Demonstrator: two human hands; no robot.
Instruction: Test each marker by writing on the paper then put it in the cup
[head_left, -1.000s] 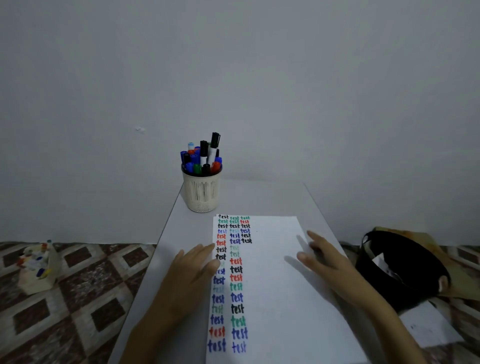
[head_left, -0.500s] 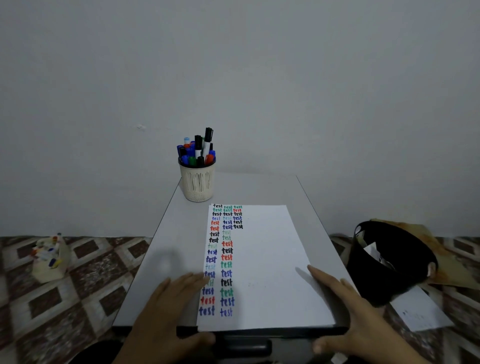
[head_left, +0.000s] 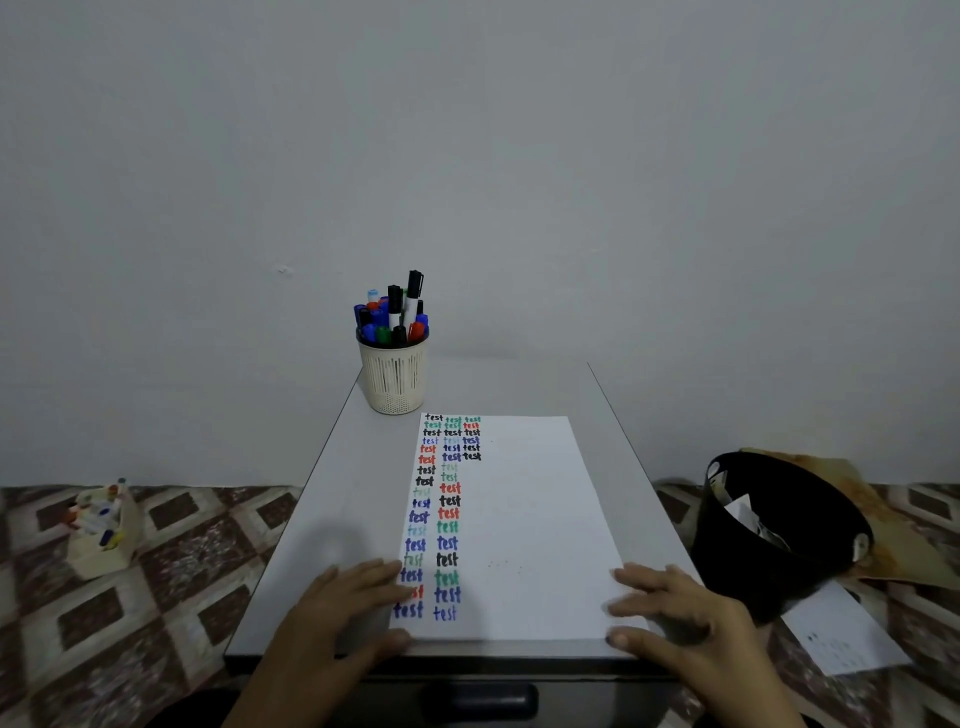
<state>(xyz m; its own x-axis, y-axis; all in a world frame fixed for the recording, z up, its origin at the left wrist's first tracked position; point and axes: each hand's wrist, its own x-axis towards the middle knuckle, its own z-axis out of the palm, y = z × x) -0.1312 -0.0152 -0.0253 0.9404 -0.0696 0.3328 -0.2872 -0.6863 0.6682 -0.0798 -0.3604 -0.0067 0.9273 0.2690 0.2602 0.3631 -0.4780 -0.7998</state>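
The task looks finished, or very close to it. The cup (head_left: 394, 379) stands at the far left of the table (head_left: 332, 519), in the middle of the frame and just beyond the top left corner of the paper (head_left: 540, 519). It is packed with capped markers (head_left: 395, 312) in black, blue, red and green, all standing upright. No marker lies loose on the table or the paper, and neither hand holds one.

The paper carries the word "test" many times over. Two long columns run down its left side to the bottom edge, and a short third column sits at the top. The right half of the sheet is blank.

The left hand (head_left: 343, 608) lies flat with straight fingers at the lower left of the paper. Its fingertips overlap the sheet's edge, and its thumb is at the table's front edge. The right hand (head_left: 675, 613) rests the same way at the lower right corner, fingers spread and gripping nothing.

A small box (head_left: 101, 530) on the floor at middle left holds more coloured items that may be markers. They are too small to identify, so whether they still need testing cannot be told. A black bin (head_left: 769, 530) stands on the floor to the right of the table.
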